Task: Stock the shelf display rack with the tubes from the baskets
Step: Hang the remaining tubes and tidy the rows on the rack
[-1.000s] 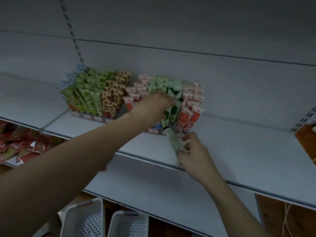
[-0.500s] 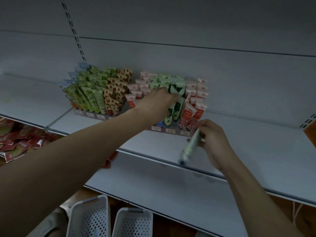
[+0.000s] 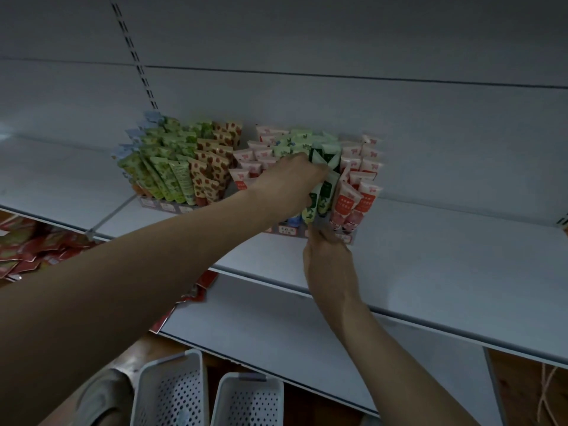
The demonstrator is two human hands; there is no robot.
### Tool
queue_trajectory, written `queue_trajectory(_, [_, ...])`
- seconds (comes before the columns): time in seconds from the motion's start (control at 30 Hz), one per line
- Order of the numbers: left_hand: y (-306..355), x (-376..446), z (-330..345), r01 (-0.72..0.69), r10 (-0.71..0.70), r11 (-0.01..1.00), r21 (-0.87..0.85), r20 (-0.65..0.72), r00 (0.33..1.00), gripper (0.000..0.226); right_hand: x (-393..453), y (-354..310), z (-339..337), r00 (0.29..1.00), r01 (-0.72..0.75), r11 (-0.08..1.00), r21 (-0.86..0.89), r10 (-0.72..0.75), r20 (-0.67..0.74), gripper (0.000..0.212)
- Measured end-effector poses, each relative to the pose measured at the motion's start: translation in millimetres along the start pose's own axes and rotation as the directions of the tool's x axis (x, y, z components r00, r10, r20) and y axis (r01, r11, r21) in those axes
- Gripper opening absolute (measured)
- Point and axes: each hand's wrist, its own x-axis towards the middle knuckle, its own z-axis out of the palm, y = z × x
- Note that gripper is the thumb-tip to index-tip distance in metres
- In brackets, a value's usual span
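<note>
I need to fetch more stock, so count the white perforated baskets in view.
2. One basket stands at the bottom of the frame, below the lower shelf; the other basket stands right beside it. Both are cut off by the frame edge; others may lie outside it.

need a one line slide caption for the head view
Left hand holds green tubes back in the clear display rack while the right hand reaches to its front row.

The right hand [image 3: 327, 259] has moved up to the rack's [image 3: 345, 238] front, its tube now hidden.
</note>
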Motion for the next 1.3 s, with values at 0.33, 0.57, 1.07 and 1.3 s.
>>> queue_trajectory(0.33, [-4,9,1,-0.164,0.147,0.971,0.172,0.106,0.983,0.037,18,-4,-10,0.993,-0.037,0.998,-0.051,0.031,-0.116,0.036])
queue_trajectory(0.57, [2,12,11,-0.183,0.155,0.951,0.249,0.128,0.98,0.023,22,9,-8,0.995,-0.087,0.996,0.027,0.088,-0.049,0.022])
queue_trajectory(1.07, [-2,19,5,-0.29,0.236,0.914,0.283,0.209,0.949,0.035,18,8,-7,0.977,0.039,0.997,0.067,-0.024,-0.211,0.026])
queue_trajectory(1.3, [11,-36,-16,-0.265,0.052,0.877,-0.402,-0.469,0.882,0.01,9,-13,-79,0.889,-0.102,0.56,0.822,0.422,-0.178,0.029])
